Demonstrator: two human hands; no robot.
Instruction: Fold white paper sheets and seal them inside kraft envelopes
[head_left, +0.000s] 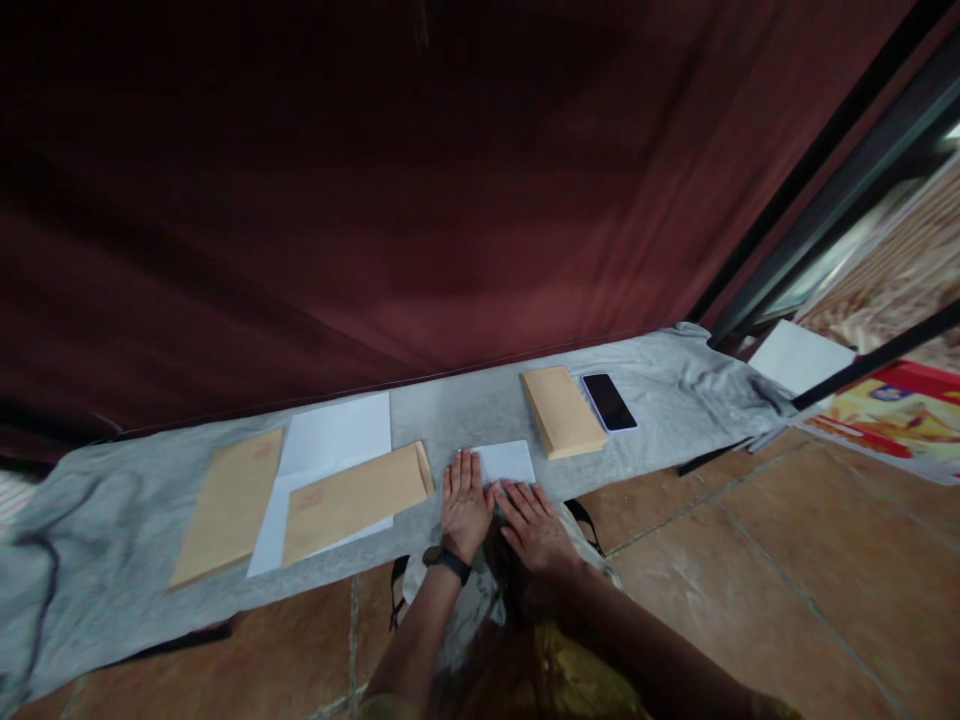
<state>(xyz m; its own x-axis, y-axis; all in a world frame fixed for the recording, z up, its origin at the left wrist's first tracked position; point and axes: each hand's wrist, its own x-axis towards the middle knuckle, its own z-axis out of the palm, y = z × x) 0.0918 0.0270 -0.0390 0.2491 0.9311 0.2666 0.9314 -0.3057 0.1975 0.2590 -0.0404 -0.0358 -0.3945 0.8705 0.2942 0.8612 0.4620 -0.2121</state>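
Note:
My left hand (pixel 465 500), with a black watch on its wrist, lies flat with fingers stretched out on the near left part of a small folded white paper (pixel 508 461). My right hand (pixel 534 522) also lies flat, fingers spread, pressing on the paper's near edge. The paper rests on a grey cloth (pixel 90 560) spread over the tiled floor. Left of my hands a brown envelope (pixel 352 500) lies across white sheets (pixel 334 435), with another brown envelope (pixel 229 505) further left.
A stack of brown envelopes (pixel 562 411) and a black phone (pixel 608 401) lie on the cloth to the right. A dark red curtain (pixel 375 200) hangs behind. A white sheet (pixel 799 356) and a colourful printed board (pixel 892 415) sit at far right beside dark metal bars.

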